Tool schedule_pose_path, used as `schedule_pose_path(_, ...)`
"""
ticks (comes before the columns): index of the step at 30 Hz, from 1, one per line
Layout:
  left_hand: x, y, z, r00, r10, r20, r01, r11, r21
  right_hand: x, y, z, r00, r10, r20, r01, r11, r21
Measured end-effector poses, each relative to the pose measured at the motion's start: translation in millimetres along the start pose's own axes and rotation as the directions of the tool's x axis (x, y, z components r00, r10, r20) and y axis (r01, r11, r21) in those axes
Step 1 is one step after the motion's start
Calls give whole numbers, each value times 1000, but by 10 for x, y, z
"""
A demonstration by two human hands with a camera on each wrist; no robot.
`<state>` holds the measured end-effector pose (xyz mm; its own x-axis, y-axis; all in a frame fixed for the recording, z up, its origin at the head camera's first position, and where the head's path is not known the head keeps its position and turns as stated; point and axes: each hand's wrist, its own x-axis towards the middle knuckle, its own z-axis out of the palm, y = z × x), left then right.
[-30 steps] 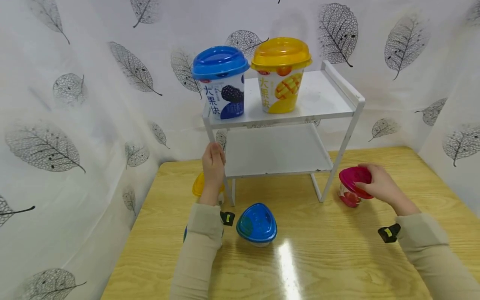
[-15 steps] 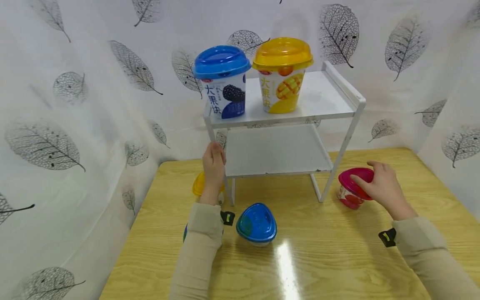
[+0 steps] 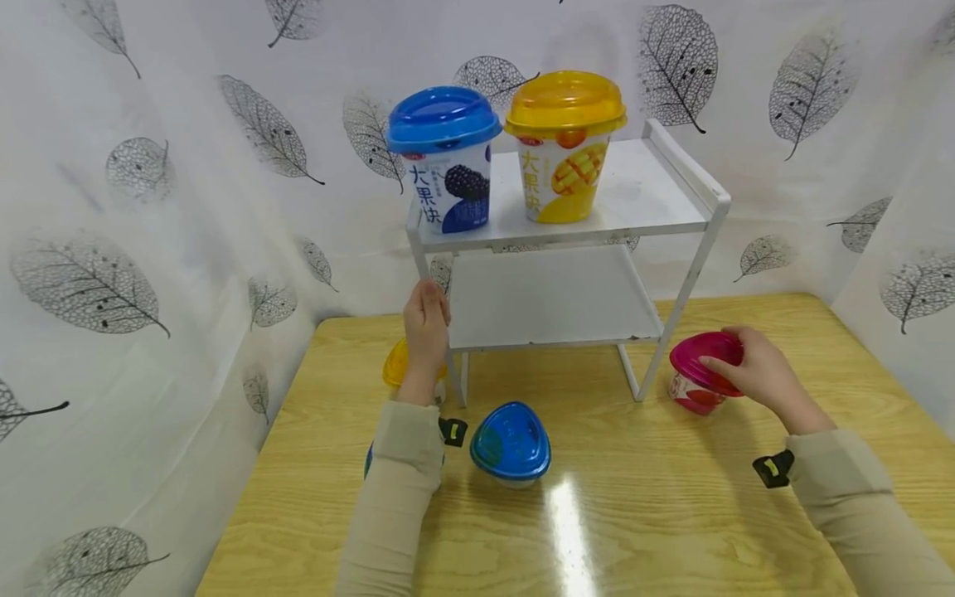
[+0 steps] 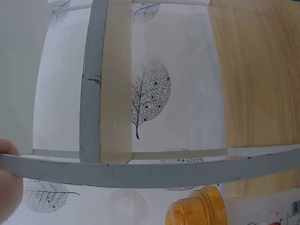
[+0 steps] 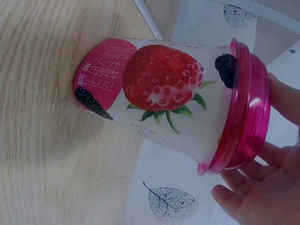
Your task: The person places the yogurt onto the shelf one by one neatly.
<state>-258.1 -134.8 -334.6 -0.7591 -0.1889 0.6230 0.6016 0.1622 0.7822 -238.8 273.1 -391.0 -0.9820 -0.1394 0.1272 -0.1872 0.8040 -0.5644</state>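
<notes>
My left hand [image 3: 427,327] grips the left front leg of a white two-tier rack [image 3: 552,298]. In the left wrist view, part of that hand [image 4: 9,187] shows at the left edge, around the leg [image 4: 140,175]. Over at the right of the table, my right hand [image 3: 763,375] holds a strawberry yogurt cup [image 3: 694,391] by its pink lid. Close up in the right wrist view, the thumb and fingers [image 5: 260,180] curl around the lid [image 5: 251,108]. The cup stands upright beside the rack's right legs.
On the upper shelf stand a blue-lidded cup [image 3: 451,186] and a yellow-lidded cup [image 3: 565,170]. A blue-lidded cup [image 3: 511,444] is on the wooden table [image 3: 634,514]. My left arm partly hides a yellow-lidded cup [image 3: 395,362] and another cup [image 3: 369,460].
Half a second ago the right hand's fingers were lifted and spread over the pink lid; now they hold it again. The cup has turned slightly and shifted a little left. My left hand stays put.
</notes>
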Motion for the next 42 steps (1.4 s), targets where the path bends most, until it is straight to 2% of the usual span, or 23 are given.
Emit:
schedule_pose_path(8,4,12,4,1000,-12,20,12,1000,2,-33,-18,7,992,-103,66,101,994,43)
schedule_pose_path(15,-32,301,27,1000,0,29,-1,1000,13,-36,14,34,987,-125,99,116,988,99)
schedule_pose_path(18,-29,315,30,1000,7,26,-7,1000,2,-45,13,36,987,-114,114,99,986,133)
schedule_pose_path(22,-23,265,31,1000,3,21,-3,1000,-6,-77,33,36,994,-66,83,45,973,228)
schedule_pose_path(27,-17,176,27,1000,-1,23,1,1000,4,-162,136,57,1000,13,-8,-9,931,366)
schedule_pose_path(31,3,-14,7,1000,-23,6,23,1000,-11,-233,220,85,997,65,29,-71,910,408)
schedule_pose_path(38,-4,-28,-3,1000,-18,-5,18,1000,-13,-305,336,184,995,60,77,-88,889,448)
schedule_pose_path(42,-7,-22,2,1000,-18,-2,18,1000,-12,-332,369,231,993,50,108,-92,893,441)
